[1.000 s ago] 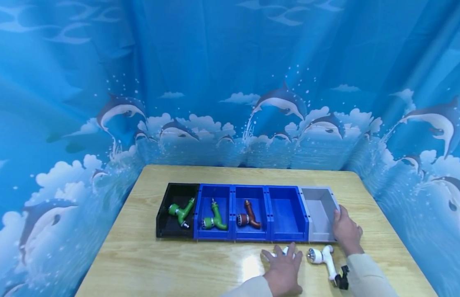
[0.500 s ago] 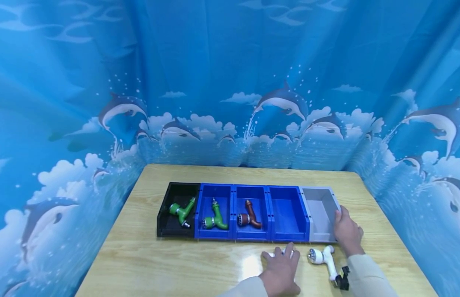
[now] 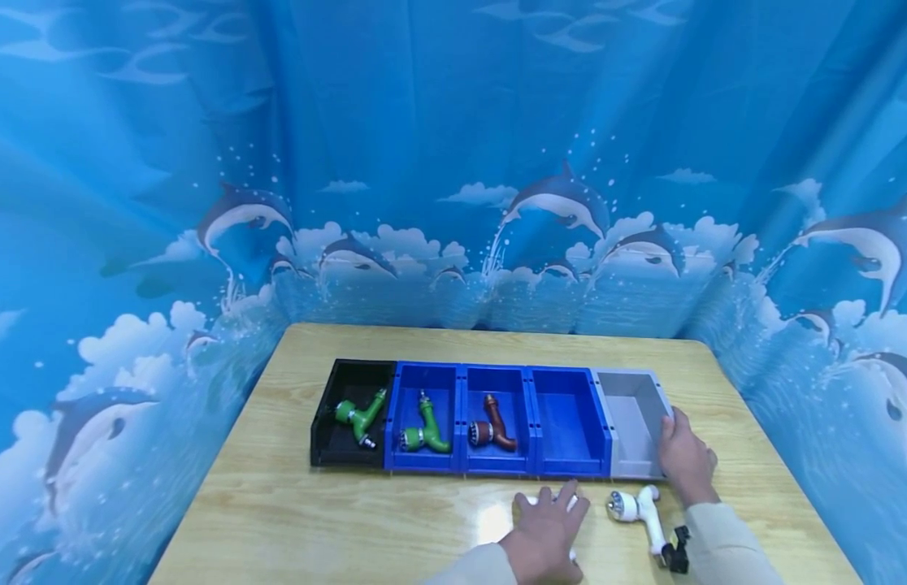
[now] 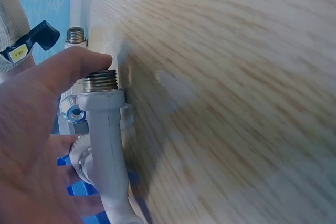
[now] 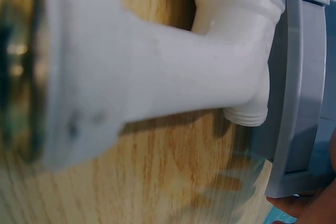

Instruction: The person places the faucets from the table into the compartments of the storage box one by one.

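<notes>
My left hand (image 3: 544,532) lies over a white faucet (image 4: 107,145) on the table, mostly hidden from above. In the left wrist view its thumb touches the threaded end, and the other fingers reach round the far side by the handle. My right hand (image 3: 685,459) grips the right wall of the grey bin (image 3: 634,431), thumb at the inside and fingers outside. Between the hands lies a second white faucet (image 3: 649,520), large in the right wrist view just in front of the bin.
Left of the grey bin, joined in a row, stand a blue bin (image 3: 568,422), a blue bin with a brown faucet (image 3: 495,426), a blue bin with a green faucet (image 3: 427,431) and a black bin with a green faucet (image 3: 362,420). A dolphin-print curtain (image 3: 453,162) surrounds the table (image 3: 314,528).
My left hand has shifted slightly left, and more of the white faucet shows around its fingers. My right hand stays on the grey bin. The bins and other faucets keep their places.
</notes>
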The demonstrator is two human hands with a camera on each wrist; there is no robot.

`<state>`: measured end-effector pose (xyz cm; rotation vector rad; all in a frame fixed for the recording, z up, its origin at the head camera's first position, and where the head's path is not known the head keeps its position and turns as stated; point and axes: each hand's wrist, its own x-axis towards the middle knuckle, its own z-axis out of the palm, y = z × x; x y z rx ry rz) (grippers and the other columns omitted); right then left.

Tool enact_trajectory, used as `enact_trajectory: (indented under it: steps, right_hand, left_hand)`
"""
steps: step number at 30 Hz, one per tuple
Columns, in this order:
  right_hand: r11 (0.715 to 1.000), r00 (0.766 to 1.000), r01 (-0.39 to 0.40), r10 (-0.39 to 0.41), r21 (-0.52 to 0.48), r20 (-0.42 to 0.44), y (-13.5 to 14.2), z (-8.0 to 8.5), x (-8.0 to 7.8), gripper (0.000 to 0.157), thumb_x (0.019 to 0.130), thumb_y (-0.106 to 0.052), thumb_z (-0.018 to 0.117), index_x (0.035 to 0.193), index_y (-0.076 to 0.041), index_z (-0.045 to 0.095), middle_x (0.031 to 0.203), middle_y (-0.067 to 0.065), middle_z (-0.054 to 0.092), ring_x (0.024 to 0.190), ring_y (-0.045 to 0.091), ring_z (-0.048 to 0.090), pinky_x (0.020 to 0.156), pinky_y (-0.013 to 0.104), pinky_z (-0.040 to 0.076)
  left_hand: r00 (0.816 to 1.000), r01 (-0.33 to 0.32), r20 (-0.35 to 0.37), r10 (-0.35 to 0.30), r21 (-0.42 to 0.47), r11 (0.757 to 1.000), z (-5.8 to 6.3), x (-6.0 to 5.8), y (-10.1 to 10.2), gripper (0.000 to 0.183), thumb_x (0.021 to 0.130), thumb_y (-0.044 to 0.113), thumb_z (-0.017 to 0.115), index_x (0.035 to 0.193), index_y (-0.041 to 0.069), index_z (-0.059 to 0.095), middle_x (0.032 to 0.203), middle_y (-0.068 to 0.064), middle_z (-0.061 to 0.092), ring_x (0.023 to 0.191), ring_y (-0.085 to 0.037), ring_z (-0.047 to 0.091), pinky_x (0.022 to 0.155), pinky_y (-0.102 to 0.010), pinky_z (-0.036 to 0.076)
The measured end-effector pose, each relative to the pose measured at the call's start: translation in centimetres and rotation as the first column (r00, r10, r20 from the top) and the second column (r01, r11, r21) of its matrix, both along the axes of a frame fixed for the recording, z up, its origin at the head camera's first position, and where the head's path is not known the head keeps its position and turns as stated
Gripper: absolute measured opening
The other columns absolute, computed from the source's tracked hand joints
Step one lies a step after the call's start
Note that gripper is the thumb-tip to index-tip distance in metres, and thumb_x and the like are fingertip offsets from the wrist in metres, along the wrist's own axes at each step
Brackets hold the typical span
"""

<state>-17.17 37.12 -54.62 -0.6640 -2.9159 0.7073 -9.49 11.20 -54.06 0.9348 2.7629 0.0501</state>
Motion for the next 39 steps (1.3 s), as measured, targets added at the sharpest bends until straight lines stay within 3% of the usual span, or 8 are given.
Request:
enact_trajectory:
  steps: [8,15,21,39]
  right_hand:
    - [1.0,1.0,-0.002,0.002,0.005,-0.017,-0.2,0.1,0.0,0.058,0.106,-0.036,0.013,0.146,0.002,0.028,0.136,0.036,0.042,0.113,0.059,0.047,0.094,0.067,0.032]
    - [1.0,1.0,0.002,-0.003,-0.013,-0.01,-0.5,0.5,-0.1,0.059,0.105,-0.037,0.011,0.146,0.003,0.027,0.138,0.036,0.041,0.115,0.058,0.045,0.096,0.067,0.03]
    - [1.0,1.0,0.0,0.0,-0.012,0.001,-0.4,0.4,-0.2,0.061,0.105,-0.038,0.01,0.147,0.003,0.025,0.139,0.036,0.04,0.116,0.058,0.045,0.096,0.065,0.031]
    - [1.0,1.0,0.005,-0.004,-0.021,0.02,0.0,0.1,-0.1,0.062,0.105,-0.04,0.009,0.147,0.003,0.025,0.139,0.036,0.039,0.115,0.058,0.045,0.094,0.065,0.032]
  left_hand:
    - [0.996,0.089,-0.013,-0.089,0.046,0.995,-0.1,-0.1,-0.7,0.093,0.059,0.058,0.084,0.139,0.04,0.04,0.146,0.016,0.036,0.124,-0.014,0.047,0.087,-0.056,0.048]
    - [0.992,0.124,0.009,-0.124,0.066,0.99,0.0,-0.1,-0.7,0.09,0.061,0.06,0.083,0.138,0.041,0.041,0.147,0.017,0.034,0.125,-0.013,0.046,0.088,-0.055,0.048]
    - [0.986,0.167,-0.041,-0.163,0.113,0.979,0.4,-0.1,-0.7,0.092,0.062,0.059,0.083,0.141,0.038,0.04,0.148,0.015,0.035,0.125,-0.014,0.046,0.087,-0.055,0.049]
    - [0.983,0.178,-0.073,-0.169,0.154,0.972,3.0,-1.5,-0.5,0.094,0.066,0.06,0.081,0.145,0.039,0.036,0.153,0.014,0.03,0.13,-0.014,0.042,0.091,-0.06,0.048]
